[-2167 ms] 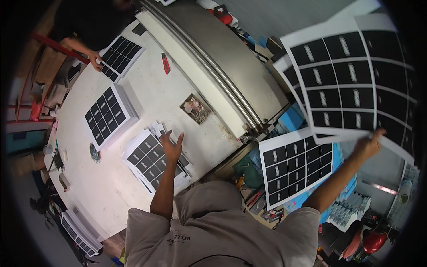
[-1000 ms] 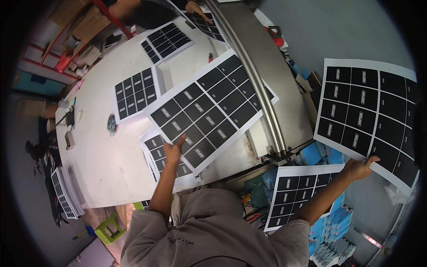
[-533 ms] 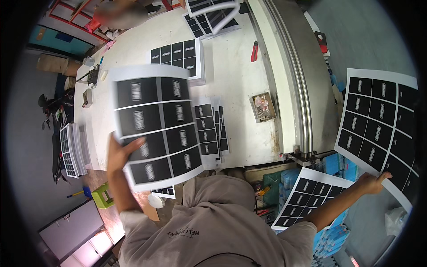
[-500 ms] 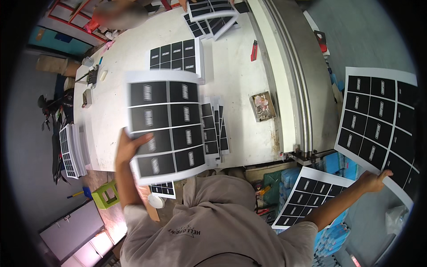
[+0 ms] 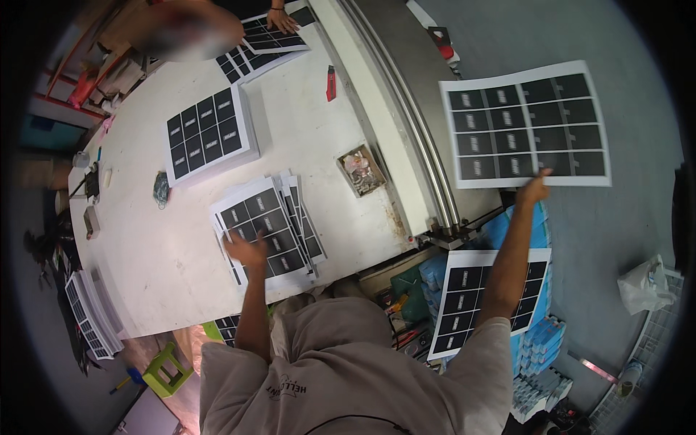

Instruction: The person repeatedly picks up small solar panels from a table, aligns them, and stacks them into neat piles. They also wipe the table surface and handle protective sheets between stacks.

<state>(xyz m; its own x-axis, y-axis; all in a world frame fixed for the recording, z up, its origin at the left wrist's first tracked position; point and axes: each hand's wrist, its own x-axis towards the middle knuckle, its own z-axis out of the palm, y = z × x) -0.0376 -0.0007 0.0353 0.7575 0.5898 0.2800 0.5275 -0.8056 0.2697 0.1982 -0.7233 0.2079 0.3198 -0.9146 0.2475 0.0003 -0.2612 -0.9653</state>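
My left hand (image 5: 248, 251) lies with fingers apart over a half-size printed sheet (image 5: 270, 225) of black panels, which rests on a loose pile on the white table. Strips of similar sheets stick out from the pile's right side. Out to the right, my right hand (image 5: 535, 190) pinches the near edge of a large printed sheet (image 5: 500, 119) with black panels, raised in the air beyond the table's metal rail. Below my right forearm is another large printed sheet (image 5: 457, 297), partly covered by the arm, on top of blue wrapped packs.
A neat stack of printed sheets (image 5: 206, 134) stands farther back. At the far edge, a co-worker's hand (image 5: 283, 20) touches more sheets. A red cutter (image 5: 331, 83) and a small open box (image 5: 360, 172) lie near the rail (image 5: 406, 94). A green stool (image 5: 168, 370) stands lower left.
The sheet my left hand held above the table now lies on the loose pile, the hand's fingers apart over it. My right hand has swung its large sheet forward and inward. The view has turned.
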